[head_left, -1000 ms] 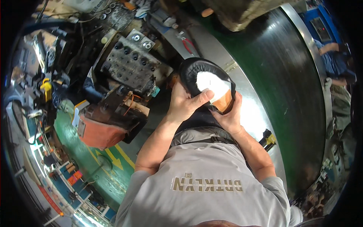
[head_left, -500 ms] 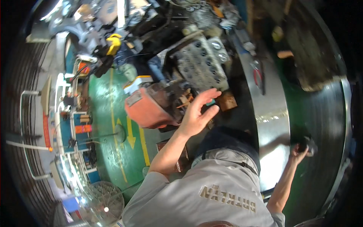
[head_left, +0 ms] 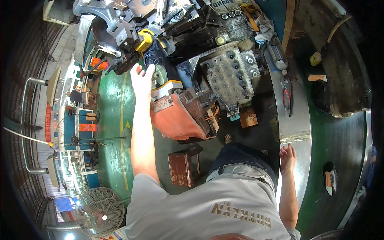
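My left hand (head_left: 143,82) is raised with its fingers apart, and nothing shows in it. It is nearest to a pale green oval piece (head_left: 160,75) and a dark blue part of the machine, below a yellow part (head_left: 145,41). An orange-red machine cover (head_left: 176,118) lies to the right of my left forearm. My right hand (head_left: 287,159) hangs over the metal ledge (head_left: 295,125), its fingers loosely curled and apart, holding nothing I can see. Farther right, a dark shoe (head_left: 329,179) with a tan inside lies on the long dark surface.
Red-handled pliers (head_left: 286,98) lie on the ledge. A perforated metal block (head_left: 228,76) stands ahead in the middle. There is a worn brown stool (head_left: 180,170) below the orange cover. A large fan (head_left: 100,212) stands at lower left, and another tan-lined shoe (head_left: 317,78) shows at upper right.
My right hand has let go of the dark shoe, which now lies on the right surface, and has come back left over the ledge. My left hand has moved left and forward to the machine.
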Tool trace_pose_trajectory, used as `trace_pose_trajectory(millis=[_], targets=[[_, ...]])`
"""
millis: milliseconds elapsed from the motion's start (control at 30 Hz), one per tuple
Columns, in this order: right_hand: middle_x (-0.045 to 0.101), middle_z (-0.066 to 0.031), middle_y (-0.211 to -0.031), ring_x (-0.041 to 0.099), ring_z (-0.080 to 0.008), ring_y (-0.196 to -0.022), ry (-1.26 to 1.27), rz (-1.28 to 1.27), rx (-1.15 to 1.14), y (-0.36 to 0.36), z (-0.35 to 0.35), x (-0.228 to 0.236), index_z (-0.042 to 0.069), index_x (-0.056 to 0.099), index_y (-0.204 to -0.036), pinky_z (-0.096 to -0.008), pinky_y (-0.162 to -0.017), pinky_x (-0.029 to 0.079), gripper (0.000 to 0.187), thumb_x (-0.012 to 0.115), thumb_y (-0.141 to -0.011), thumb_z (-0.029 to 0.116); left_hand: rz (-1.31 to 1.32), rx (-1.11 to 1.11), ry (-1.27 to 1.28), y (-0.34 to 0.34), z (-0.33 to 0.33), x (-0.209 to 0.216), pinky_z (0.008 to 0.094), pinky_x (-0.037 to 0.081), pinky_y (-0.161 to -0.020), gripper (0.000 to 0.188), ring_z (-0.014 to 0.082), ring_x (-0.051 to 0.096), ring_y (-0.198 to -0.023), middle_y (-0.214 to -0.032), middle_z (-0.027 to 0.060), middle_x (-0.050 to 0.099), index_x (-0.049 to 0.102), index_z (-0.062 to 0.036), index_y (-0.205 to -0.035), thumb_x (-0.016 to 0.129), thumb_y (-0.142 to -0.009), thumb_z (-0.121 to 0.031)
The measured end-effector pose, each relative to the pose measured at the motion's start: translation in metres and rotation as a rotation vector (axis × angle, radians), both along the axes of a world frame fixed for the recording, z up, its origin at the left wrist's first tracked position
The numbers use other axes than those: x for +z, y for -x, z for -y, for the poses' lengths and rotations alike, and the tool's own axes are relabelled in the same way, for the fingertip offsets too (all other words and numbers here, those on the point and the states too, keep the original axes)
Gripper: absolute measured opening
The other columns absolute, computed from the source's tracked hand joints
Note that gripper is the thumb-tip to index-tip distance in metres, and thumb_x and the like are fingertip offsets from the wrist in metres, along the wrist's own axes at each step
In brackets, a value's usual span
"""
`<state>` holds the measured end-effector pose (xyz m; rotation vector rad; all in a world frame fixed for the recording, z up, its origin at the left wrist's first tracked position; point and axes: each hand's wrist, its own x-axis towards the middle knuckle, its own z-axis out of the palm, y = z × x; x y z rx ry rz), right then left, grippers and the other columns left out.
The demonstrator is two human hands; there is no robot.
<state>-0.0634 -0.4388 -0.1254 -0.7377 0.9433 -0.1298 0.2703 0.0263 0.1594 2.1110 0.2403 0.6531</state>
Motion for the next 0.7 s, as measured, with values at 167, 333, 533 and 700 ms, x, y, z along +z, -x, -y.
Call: trace_pose_trajectory(millis=[167, 333, 533, 700], targets=[[0.064, -0.0048, -0.09, 0.063, -0.0135, -0.077, 0.045, -0.075, 0.071, 0.008, -0.015, 0.004, 0.006, 0.056, -0.117, -0.0267, -0.068, 0.052, 0.033, 0.067, -0.091, 0.024, -0.462, -0.222, 0.145, -0.029, 0.008, 0.013, 0.0379, 0.039, -0.101, 0.101, 0.0256, 0.048, -0.121, -0.136, 0.0188, 0.045, 0.032, 0.0036, -0.14, 0.088, -0.065, -0.035], [0.066, -0.0061, -0.092, 0.063, -0.0136, -0.078, 0.026, -0.079, 0.137, 0.021, -0.024, -0.017, 0.004, 0.056, -0.118, -0.0271, -0.069, 0.053, 0.034, 0.066, -0.092, 0.024, -0.256, -0.173, 0.065, -0.055, -0.032, -0.034, 0.0396, 0.046, -0.09, 0.093, 0.023, 0.053, -0.107, -0.12, 0.0123, 0.052, 0.036, 0.0011, -0.134, 0.088, -0.064, -0.033], [0.066, -0.0051, -0.092, 0.063, -0.0133, -0.078, 0.036, -0.114, 0.182, 0.029, -0.037, -0.019, 0.006, 0.057, -0.117, -0.027, -0.068, 0.053, 0.031, 0.065, -0.093, 0.024, -0.271, -0.16, 0.161, -0.032, 0.0, -0.014, 0.0348, 0.045, -0.09, 0.088, 0.0206, 0.054, -0.102, -0.116, 0.0117, 0.053, 0.038, 0.0017, -0.13, 0.087, -0.063, -0.028], [0.065, -0.0046, -0.092, 0.063, -0.013, -0.078, 0.038, -0.117, 0.209, 0.029, -0.041, -0.017, 0.006, 0.058, -0.117, -0.0269, -0.069, 0.053, 0.031, 0.065, -0.093, 0.025, -0.233, -0.189, 0.185, -0.038, -0.007, -0.019, 0.0329, 0.046, -0.084, 0.065, 0.0161, 0.056, -0.09, -0.1, 0.0069, 0.059, 0.051, -0.0009, -0.117, 0.085, -0.066, -0.023]])
